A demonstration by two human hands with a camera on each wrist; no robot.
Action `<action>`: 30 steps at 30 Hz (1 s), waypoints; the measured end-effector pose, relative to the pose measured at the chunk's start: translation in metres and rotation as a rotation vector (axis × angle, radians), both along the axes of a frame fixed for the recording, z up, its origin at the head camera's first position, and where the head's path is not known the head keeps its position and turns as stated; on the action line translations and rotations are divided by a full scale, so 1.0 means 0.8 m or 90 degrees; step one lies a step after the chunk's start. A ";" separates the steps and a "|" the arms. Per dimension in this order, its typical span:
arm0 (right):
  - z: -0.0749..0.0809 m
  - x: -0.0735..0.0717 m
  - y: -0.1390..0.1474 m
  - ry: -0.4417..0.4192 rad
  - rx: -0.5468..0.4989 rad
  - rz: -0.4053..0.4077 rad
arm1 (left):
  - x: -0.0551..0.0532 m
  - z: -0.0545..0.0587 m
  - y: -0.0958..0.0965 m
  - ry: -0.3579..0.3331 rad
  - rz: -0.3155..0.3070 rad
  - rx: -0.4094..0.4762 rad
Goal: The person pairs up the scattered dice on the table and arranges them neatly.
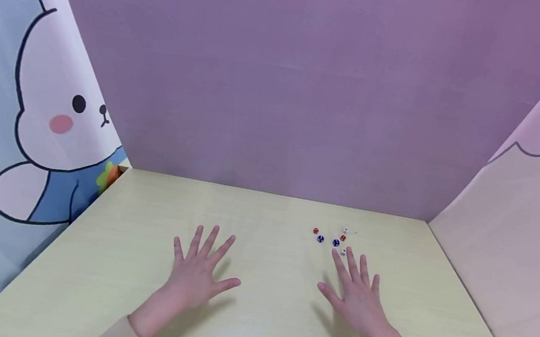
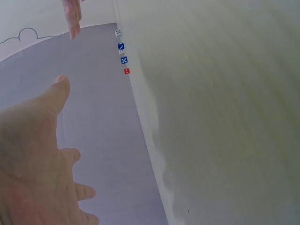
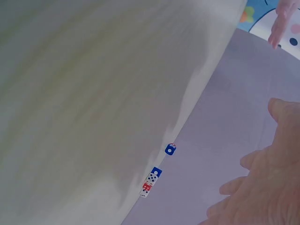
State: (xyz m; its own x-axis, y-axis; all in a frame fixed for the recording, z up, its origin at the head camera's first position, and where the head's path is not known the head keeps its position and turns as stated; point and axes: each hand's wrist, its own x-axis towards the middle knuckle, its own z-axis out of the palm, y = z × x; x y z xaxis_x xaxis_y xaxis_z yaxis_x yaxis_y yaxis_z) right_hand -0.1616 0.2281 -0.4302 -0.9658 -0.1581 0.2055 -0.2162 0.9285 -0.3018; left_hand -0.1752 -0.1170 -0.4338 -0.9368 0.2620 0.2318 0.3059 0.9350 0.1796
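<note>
Both hands hover palm down over the pale table (image 1: 270,266), fingers spread, their shadows falling on it. Left of centre, the left hand (image 1: 196,272) touches nothing. My right hand (image 1: 357,296) is also free of any object, its fingertips just in front of a small group of dice. In that group lie two red dice, one at the left (image 1: 315,231) and one at the right (image 1: 343,238), two blue dice, left (image 1: 320,239) and right (image 1: 336,242), and two white dice, rear (image 1: 345,230) and front (image 1: 343,252). The front white die is partly hidden by fingers.
A purple panel (image 1: 282,93) rises along the table's back edge. On the left hangs a cloth with a cartoon rabbit (image 1: 57,99); a pale printed cloth (image 1: 528,226) borders the right side. A thin light strand (image 1: 353,232) lies beside the rear white die.
</note>
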 end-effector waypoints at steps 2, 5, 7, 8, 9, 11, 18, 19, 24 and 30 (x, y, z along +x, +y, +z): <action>0.001 -0.002 0.000 0.004 -0.001 0.003 | 0.000 0.001 0.000 0.004 -0.002 0.003; 0.002 -0.007 0.000 0.011 -0.004 0.012 | -0.002 0.002 -0.002 0.007 -0.010 0.012; 0.004 -0.014 0.000 0.017 -0.006 0.021 | -0.005 0.002 -0.003 0.001 -0.019 0.021; 0.005 -0.019 -0.001 0.021 -0.009 0.027 | -0.007 0.001 -0.004 -0.007 -0.025 0.028; 0.007 -0.024 -0.002 0.023 -0.014 0.031 | -0.009 0.001 -0.005 -0.015 -0.031 0.036; 0.009 -0.037 -0.003 0.023 -0.027 0.039 | -0.016 0.001 -0.006 -0.035 -0.046 0.058; 0.013 -0.093 -0.008 -0.020 -0.101 0.039 | -0.049 0.001 -0.009 -0.102 -0.121 0.165; 0.012 -0.101 -0.007 -0.020 -0.102 0.038 | -0.055 0.001 -0.009 -0.114 -0.133 0.183; 0.002 -0.132 -0.002 0.002 -0.102 0.033 | -0.080 -0.007 -0.015 -0.215 -0.161 0.288; -0.010 -0.158 0.009 -0.006 -0.126 0.012 | -0.109 -0.016 -0.027 -0.309 -0.204 0.363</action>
